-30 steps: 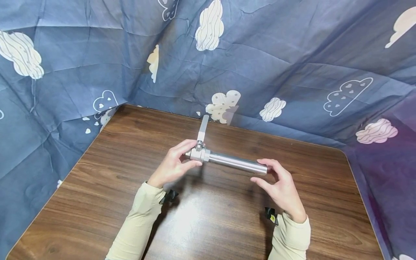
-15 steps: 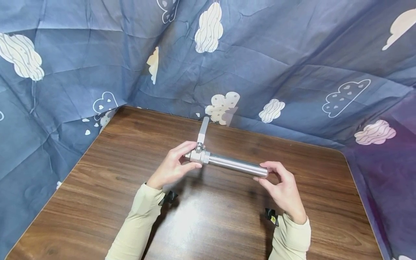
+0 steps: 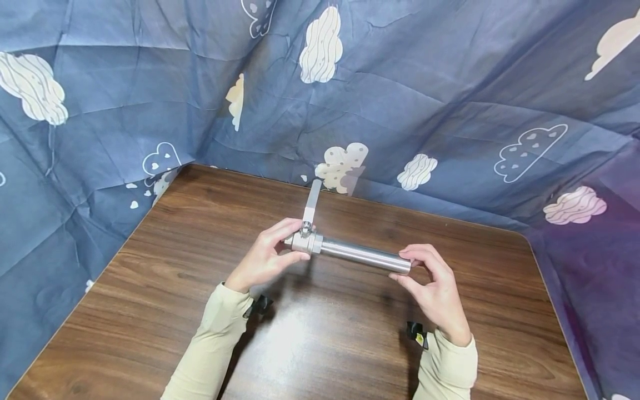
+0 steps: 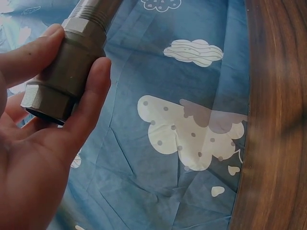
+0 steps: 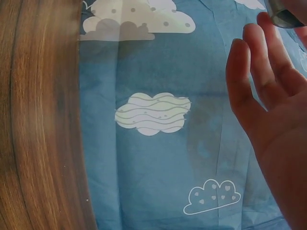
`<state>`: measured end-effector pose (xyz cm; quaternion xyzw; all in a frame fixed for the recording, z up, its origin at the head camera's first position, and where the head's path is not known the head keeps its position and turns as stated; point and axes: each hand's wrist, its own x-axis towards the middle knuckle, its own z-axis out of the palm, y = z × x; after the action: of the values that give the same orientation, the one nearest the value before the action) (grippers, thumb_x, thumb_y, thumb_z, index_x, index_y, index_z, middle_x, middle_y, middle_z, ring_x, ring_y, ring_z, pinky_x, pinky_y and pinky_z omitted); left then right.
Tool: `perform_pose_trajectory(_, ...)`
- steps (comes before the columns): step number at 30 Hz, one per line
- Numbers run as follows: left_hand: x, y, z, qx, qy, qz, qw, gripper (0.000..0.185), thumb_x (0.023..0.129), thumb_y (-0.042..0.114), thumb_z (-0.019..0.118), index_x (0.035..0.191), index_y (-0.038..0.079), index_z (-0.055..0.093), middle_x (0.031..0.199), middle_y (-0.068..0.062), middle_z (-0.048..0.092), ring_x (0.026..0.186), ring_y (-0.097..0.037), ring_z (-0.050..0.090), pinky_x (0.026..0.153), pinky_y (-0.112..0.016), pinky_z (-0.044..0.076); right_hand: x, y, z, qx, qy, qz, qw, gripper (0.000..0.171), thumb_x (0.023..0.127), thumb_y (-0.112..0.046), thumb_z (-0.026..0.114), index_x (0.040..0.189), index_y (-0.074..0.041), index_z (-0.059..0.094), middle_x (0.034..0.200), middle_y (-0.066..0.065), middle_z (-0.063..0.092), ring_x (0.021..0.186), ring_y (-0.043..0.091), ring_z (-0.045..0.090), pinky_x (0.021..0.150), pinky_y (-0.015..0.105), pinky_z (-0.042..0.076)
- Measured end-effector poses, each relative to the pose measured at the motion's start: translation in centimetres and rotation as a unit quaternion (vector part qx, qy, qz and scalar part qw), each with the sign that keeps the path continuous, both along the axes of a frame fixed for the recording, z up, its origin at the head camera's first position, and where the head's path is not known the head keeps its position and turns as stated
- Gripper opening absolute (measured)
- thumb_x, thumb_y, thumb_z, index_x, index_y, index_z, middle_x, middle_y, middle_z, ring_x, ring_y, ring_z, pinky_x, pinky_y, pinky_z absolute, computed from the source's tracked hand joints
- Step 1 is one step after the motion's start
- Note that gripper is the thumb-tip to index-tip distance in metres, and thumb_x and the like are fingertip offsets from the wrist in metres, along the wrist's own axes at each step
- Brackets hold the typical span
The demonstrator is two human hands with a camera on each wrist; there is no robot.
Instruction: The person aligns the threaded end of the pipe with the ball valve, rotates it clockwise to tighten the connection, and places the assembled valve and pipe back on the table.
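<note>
A steel ball valve (image 3: 301, 242) is gripped between the thumb and fingers of my left hand (image 3: 260, 256). Its flat lever handle (image 3: 312, 203) points away toward the back of the table. A shiny metal pipe (image 3: 362, 253) extends rightward from the valve, slanting slightly toward me. In the left wrist view, threads (image 4: 91, 14) show between the valve's hex end (image 4: 79, 28) and the pipe. My right hand (image 3: 436, 286) pinches the pipe's free end with thumb and fingertips. Only that end of the pipe (image 5: 283, 18) appears in the right wrist view, by the fingers.
The assembly is held above a brown wood-grain table (image 3: 150, 289). Behind and at both sides hangs a blue cloth (image 3: 430, 72) printed with clouds. Black wrist straps (image 3: 416, 332) sit at the cuffs of the pale sleeves (image 3: 212, 339).
My right thumb and fingers, which stood loosely around the pipe's end, have closed onto it. The left hand keeps its grip on the ball valve, nearly in the same place.
</note>
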<state>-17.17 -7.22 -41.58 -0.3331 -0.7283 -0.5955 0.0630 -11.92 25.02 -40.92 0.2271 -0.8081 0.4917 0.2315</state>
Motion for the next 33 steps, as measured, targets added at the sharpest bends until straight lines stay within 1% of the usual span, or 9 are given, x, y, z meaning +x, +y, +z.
perform_pose_trajectory(3, 0.0, 0.0, 0.0, 0.002, -0.002, -0.004, 1.0, 0.051, 0.078, 0.0, 0.076, 0.126, -0.003, 0.059, 0.124, -0.014, 0.06, 0.104, -0.011, 0.059, 0.086, -0.023, 0.057, 0.3, -0.5, 0.8, 0.002, 0.01, 0.002, 1.0, 0.051, 0.052, 0.028, 0.078, 0.098, 0.008, 0.063, 0.098, 0.018, 0.06, 0.089, 0.008, 0.056, 0.076, 0.012, 0.048)
perform_pose_trajectory(6, 0.1, -0.1, -0.1, 0.002, -0.004, -0.005, 1.0, 0.052, 0.079, 0.0, 0.076, 0.127, -0.003, 0.058, 0.124, -0.013, 0.06, 0.103, -0.01, 0.059, 0.086, -0.023, 0.057, 0.6, -1.0, 1.6, 0.005, 0.01, 0.0, 1.0, 0.05, 0.053, 0.028, 0.077, 0.097, 0.009, 0.063, 0.097, 0.018, 0.06, 0.088, 0.008, 0.056, 0.076, 0.012, 0.047)
perform_pose_trajectory(9, 0.1, -0.1, -0.2, 0.003, -0.005, -0.005, 1.0, 0.052, 0.079, 0.0, 0.076, 0.127, -0.004, 0.058, 0.124, -0.014, 0.06, 0.103, -0.011, 0.059, 0.086, -0.023, 0.057, 0.8, -1.2, 1.9, 0.004, 0.009, 0.0, 1.0, 0.049, 0.054, 0.027, 0.077, 0.096, 0.009, 0.063, 0.096, 0.018, 0.06, 0.087, 0.008, 0.056, 0.076, 0.012, 0.047)
perform_pose_trajectory(15, 0.1, -0.1, -0.3, 0.003, -0.001, -0.005, 1.0, 0.05, 0.079, 0.0, 0.076, 0.126, -0.004, 0.059, 0.123, -0.014, 0.06, 0.103, -0.01, 0.058, 0.085, -0.022, 0.057, 0.9, -1.1, 1.8, 0.004, 0.009, 0.002, 1.0, 0.049, 0.054, 0.027, 0.078, 0.098, 0.01, 0.064, 0.094, 0.019, 0.061, 0.086, 0.007, 0.056, 0.076, 0.012, 0.048)
perform_pose_trajectory(21, 0.0, -0.1, -0.3, 0.011, 0.008, -0.011, 0.9998, 0.049, 0.079, -0.002, 0.076, 0.124, -0.006, 0.059, 0.123, -0.017, 0.06, 0.105, -0.01, 0.058, 0.086, -0.021, 0.056, 0.9, -1.0, 1.7, 0.014, 0.005, -0.006, 1.0, 0.05, 0.054, 0.025, 0.078, 0.099, 0.01, 0.065, 0.093, 0.015, 0.062, 0.086, 0.006, 0.056, 0.077, 0.011, 0.047)
perform_pose_trajectory(27, 0.0, 0.0, -0.2, 0.01, 0.009, -0.011, 0.9999, 0.05, 0.078, -0.001, 0.076, 0.124, -0.009, 0.058, 0.123, -0.016, 0.06, 0.106, -0.01, 0.058, 0.087, -0.021, 0.056, 0.9, -1.0, 1.8, 0.016, 0.006, -0.009, 1.0, 0.049, 0.054, 0.025, 0.078, 0.099, 0.01, 0.065, 0.092, 0.015, 0.062, 0.084, 0.006, 0.056, 0.076, 0.016, 0.048)
perform_pose_trajectory(30, -0.1, 0.0, -0.2, 0.007, 0.009, -0.009, 0.9999, 0.05, 0.078, -0.001, 0.077, 0.124, -0.008, 0.058, 0.123, -0.015, 0.06, 0.107, -0.01, 0.058, 0.087, -0.021, 0.056, 1.0, -1.0, 2.0, 0.019, 0.007, -0.011, 1.0, 0.049, 0.054, 0.025, 0.078, 0.099, 0.011, 0.065, 0.092, 0.015, 0.063, 0.083, 0.005, 0.056, 0.075, 0.017, 0.047)
perform_pose_trajectory(33, -0.1, 0.0, -0.1, 0.007, 0.011, -0.011, 0.9999, 0.05, 0.078, -0.002, 0.076, 0.125, -0.006, 0.059, 0.124, -0.016, 0.06, 0.107, -0.011, 0.058, 0.087, -0.022, 0.056, 0.7, -0.7, 1.4, 0.025, 0.006, -0.016, 1.0, 0.05, 0.055, 0.024, 0.078, 0.1, 0.009, 0.066, 0.093, 0.015, 0.064, 0.082, 0.004, 0.056, 0.075, 0.016, 0.048)
